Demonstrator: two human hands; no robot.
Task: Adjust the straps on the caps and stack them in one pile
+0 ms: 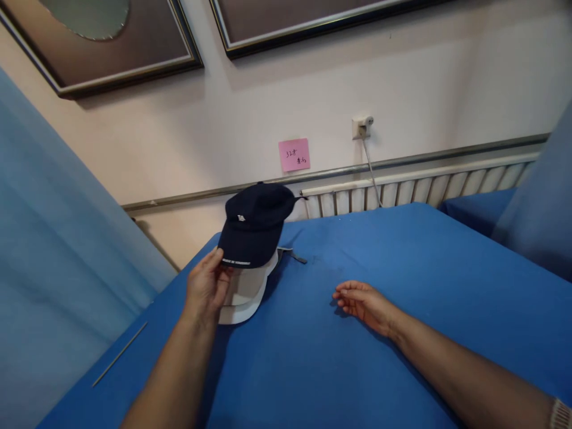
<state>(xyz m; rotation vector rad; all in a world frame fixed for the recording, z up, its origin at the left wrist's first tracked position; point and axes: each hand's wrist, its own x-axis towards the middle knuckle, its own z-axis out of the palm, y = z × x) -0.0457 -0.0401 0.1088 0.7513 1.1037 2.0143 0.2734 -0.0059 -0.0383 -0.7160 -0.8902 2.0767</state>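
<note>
A dark navy cap [254,224] sits on top of a stack of white caps [243,292] near the left far corner of a table with a blue cloth [357,333]. My left hand [206,285] pinches the brim of the navy cap at its left edge. My right hand [363,302] rests on the cloth to the right of the stack, fingers loosely stretched out, holding nothing. A grey strap [292,255] trails from the stack onto the cloth.
A blue curtain [58,250] hangs at the left. Behind the table are a radiator [420,187], a wall socket with a cable [361,128] and a pink note [294,155]. Another blue-covered surface [478,211] lies at the right.
</note>
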